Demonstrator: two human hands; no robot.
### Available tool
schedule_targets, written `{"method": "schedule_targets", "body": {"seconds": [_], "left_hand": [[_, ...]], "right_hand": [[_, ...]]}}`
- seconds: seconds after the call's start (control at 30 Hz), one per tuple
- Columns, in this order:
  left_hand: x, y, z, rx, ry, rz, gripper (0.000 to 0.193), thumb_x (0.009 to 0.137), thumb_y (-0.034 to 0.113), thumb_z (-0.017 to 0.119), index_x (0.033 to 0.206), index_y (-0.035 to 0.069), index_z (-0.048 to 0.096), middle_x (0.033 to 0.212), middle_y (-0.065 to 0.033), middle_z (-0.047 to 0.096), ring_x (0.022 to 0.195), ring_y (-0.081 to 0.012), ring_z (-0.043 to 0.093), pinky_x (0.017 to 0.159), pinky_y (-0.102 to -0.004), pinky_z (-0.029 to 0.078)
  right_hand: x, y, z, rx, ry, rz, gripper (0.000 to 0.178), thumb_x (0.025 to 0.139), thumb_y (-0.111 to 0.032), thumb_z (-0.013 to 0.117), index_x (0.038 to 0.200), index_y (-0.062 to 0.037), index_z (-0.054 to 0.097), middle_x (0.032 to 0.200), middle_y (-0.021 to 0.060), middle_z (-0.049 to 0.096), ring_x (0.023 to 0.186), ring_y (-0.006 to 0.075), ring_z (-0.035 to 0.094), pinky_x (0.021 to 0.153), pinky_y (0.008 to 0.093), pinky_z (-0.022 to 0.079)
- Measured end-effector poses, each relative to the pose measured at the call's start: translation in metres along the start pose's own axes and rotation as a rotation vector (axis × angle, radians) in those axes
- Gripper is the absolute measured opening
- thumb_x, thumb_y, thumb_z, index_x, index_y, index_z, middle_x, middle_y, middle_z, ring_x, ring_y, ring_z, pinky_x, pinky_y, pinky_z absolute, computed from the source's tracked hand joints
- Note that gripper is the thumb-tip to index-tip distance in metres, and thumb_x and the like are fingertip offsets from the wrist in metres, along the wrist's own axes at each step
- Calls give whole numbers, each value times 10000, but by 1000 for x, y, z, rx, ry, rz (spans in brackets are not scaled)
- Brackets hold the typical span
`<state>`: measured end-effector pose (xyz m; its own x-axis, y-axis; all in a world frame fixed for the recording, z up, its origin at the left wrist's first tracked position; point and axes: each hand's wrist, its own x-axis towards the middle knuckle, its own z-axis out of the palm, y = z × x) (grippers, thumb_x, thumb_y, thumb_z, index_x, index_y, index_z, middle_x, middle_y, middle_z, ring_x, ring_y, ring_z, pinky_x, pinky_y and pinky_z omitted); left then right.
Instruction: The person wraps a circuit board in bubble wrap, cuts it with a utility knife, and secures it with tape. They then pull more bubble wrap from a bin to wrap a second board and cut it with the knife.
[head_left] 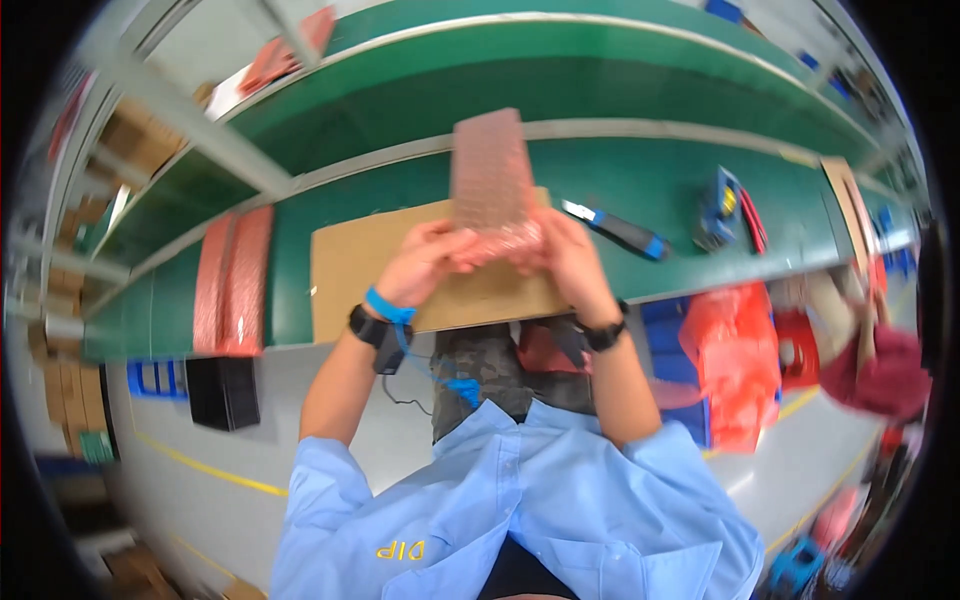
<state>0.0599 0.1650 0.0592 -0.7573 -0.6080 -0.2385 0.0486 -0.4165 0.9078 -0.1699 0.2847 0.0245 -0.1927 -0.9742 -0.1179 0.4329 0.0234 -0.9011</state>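
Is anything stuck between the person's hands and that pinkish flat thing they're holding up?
No, nothing visible is in the way. The left hand and the right hand both grip the bottom end of the pinkish bubble-wrapped panel directly with bare fingers. It is raised above the cardboard sheet on the green workbench.

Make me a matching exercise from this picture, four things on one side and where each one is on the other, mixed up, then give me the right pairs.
Things:
1. pink sheet
2. cardboard sheet
3. blue-handled knife
4. blue wrist strap

Places:
A. on the left wrist, beside a black watch
B. lying flat on the green bench, under the raised hands
C. held up by the left hand and right hand
D. on the green bench, right of the hands

Pairs: 1-C, 2-B, 3-D, 4-A
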Motion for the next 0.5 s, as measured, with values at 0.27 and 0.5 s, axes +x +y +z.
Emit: {"method": "schedule_targets", "body": {"seconds": [0.27,0.5], "left_hand": [[-76,-25,29,61,-14,114,530,1025,140,764,1495,-44,600,1320,-138,751,1108,-177,743,947,-318,609],[-134,-92,14,-523,95,370,705,1127,492,606,1598,-21,493,1494,-147,652,1312,-218,664,1098,-424,557]], "right_hand": [[-71,-30,20,-62,-95,67,471,1117,-184,630,1523,30,528,1370,119,713,1213,196,712,1012,333,585],[-94,-7,74,-42,-202,151,576,1027,-55,733,1550,18,503,1395,93,698,1267,172,672,1117,356,521]]}}
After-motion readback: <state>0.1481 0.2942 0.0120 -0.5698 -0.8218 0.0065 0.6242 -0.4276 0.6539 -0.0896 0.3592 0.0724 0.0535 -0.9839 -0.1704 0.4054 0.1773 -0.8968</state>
